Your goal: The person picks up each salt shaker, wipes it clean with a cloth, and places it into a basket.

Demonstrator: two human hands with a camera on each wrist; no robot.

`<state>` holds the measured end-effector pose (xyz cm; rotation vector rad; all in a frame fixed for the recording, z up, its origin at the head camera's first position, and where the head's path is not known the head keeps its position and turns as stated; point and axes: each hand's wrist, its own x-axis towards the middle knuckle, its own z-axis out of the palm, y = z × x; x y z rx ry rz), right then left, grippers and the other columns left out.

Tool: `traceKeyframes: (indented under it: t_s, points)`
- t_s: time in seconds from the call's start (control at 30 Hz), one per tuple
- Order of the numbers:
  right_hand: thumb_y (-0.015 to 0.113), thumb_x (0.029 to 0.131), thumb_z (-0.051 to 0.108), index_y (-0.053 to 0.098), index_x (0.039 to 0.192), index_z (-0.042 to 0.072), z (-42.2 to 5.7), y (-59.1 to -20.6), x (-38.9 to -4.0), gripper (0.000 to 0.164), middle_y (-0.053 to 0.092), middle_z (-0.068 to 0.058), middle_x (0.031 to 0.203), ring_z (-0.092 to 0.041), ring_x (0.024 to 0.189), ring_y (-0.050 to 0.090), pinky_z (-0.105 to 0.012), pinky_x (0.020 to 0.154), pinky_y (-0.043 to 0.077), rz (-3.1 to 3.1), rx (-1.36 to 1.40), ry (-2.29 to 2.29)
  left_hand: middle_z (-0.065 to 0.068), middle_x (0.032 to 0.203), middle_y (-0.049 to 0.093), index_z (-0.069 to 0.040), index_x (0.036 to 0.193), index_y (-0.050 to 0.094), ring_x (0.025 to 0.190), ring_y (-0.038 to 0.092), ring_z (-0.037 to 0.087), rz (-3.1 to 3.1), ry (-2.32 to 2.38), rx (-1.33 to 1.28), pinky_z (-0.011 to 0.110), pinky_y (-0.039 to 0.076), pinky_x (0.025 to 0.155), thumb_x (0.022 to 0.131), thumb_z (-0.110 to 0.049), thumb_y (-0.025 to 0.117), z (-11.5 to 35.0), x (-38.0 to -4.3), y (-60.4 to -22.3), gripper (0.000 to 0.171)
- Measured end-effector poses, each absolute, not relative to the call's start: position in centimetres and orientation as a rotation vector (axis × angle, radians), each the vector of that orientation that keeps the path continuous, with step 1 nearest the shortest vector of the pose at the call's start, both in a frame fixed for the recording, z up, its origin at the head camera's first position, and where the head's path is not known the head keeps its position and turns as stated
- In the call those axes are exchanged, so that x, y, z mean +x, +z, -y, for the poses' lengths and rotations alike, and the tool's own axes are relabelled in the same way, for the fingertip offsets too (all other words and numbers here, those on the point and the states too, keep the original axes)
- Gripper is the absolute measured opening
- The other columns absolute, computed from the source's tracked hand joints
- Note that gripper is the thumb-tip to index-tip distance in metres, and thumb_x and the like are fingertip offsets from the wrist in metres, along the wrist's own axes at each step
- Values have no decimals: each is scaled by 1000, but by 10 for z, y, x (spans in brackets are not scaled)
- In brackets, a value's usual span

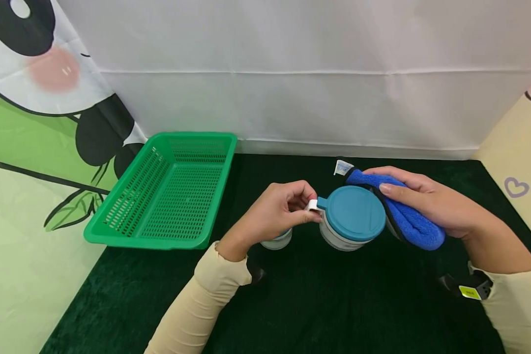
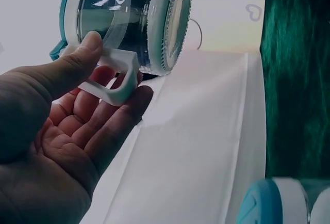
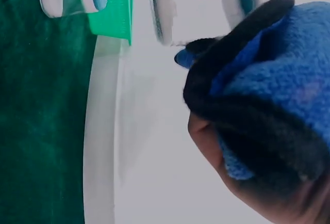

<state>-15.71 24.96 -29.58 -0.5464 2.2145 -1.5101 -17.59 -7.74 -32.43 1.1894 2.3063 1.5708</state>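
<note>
A glass jar with a blue lid (image 1: 356,212) hangs in the air above the dark green cloth. My left hand (image 1: 280,206) pinches its white handle (image 2: 121,74) between thumb and fingers. In my right hand (image 1: 442,206) is a folded blue towel (image 1: 409,219) with black edging and a white tag (image 1: 342,167). The towel lies against the jar's right side in the head view. Behind the left hand, a smaller jar (image 1: 278,242) stands on the table, mostly hidden; the left wrist view shows its blue lid (image 2: 262,203).
A green perforated basket (image 1: 94,231) sits at the left of the table, with nothing in it. A dark green cloth (image 1: 336,314) covers the table. White sheeting (image 1: 292,108) rises along the back, and printed panels stand at both sides.
</note>
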Motion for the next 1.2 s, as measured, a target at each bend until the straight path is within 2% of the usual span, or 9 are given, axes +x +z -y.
traceKeyframes:
  t_s: [0.1,0.3,0.6,0.83,1.2]
  points:
    - [37,114,27,44,153,28,-249,-299,-163,39,44,-22,134,-46,99,59,-54,69,59,-2159,-546,-1480,1,95,70,-7,105,65,83,66,13,-2304,1577,1215,30,60,80,90,-5,80,75,-174,-323,20]
    - [36,114,27,43,153,32,-255,-310,-160,40,44,-23,135,-43,105,57,-53,75,58,-2126,-519,-1366,2,96,71,-6,105,65,85,67,13,-2284,1583,1206,30,60,81,89,-4,80,76,-175,-323,22]
    - [41,112,22,47,151,25,-250,-289,-165,40,46,-18,142,-45,108,58,-53,74,59,-2224,-662,-1327,2,95,71,-6,101,63,85,67,10,-2231,1549,1292,30,60,81,91,-4,79,72,-175,-323,19]
    - [37,113,23,46,152,27,-251,-304,-177,40,46,-25,137,-44,104,60,-55,77,57,-2055,-621,-1292,1,96,71,-7,103,65,85,67,11,-2239,1585,1244,31,60,78,91,-5,78,74,-175,-325,18]
    - [41,113,20,50,150,28,-259,-254,-174,39,53,-17,133,-41,104,59,-50,70,59,-2275,-764,-1044,2,95,72,-6,100,63,84,69,9,-2214,1596,1267,31,60,79,90,-2,79,69,-174,-329,19]
